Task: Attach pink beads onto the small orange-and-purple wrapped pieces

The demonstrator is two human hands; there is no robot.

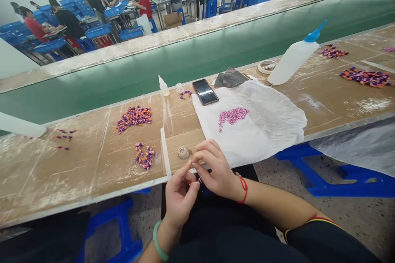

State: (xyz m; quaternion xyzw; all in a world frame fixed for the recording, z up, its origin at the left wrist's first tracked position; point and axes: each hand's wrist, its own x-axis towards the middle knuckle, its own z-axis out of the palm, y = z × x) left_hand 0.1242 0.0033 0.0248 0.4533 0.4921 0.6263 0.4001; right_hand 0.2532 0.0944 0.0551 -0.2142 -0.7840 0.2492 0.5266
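Observation:
My left hand, with a green bangle at the wrist, is closed in front of the table edge. A small purple-and-orange piece shows partly between its fingers. Pinched together, the fingertips of my right hand meet the left fingertips; what they hold is too small to make out. Just beyond the hands, a small clear round pot stands on a piece of cardboard. Pink patterned beads lie on a white cloth to the right. Purple-and-orange pieces form a small pile and a larger pile at left.
A phone lies on the cloth's corner. Behind the pot stands a small dropper bottle. A large white bottle with a blue nozzle leans at right, beside a tape roll. Beyond runs a green conveyor belt. People work in the background.

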